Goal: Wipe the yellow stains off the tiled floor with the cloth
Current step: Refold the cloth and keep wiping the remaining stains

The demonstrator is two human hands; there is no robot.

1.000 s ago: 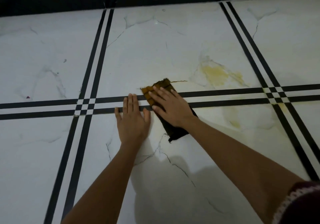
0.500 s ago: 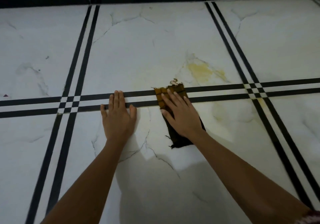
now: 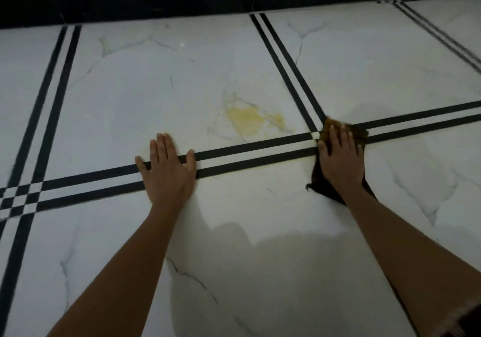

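Note:
A yellow stain [image 3: 252, 120] lies on the white marble-patterned tile, just beyond the horizontal black double stripe. My right hand [image 3: 339, 158] presses flat on a dark cloth [image 3: 321, 188] with a yellowed front edge, at the crossing of the black stripes to the right of the stain. Most of the cloth is hidden under that hand. My left hand [image 3: 168, 171] rests flat on the floor across the stripe, fingers spread, left of the stain and holding nothing. A faint yellowish smear [image 3: 263, 166] runs along the stripe between my hands.
A black skirting band [image 3: 234, 0] runs along the far edge of the floor. Black double stripes [image 3: 49, 107] divide the tiles. My shadow [image 3: 273, 271] falls on the near tile between my forearms.
My right hand has slid the cloth to the right along the stripe, from beside my left hand to the stripe crossing. The view has shifted right. My left hand stays planted.

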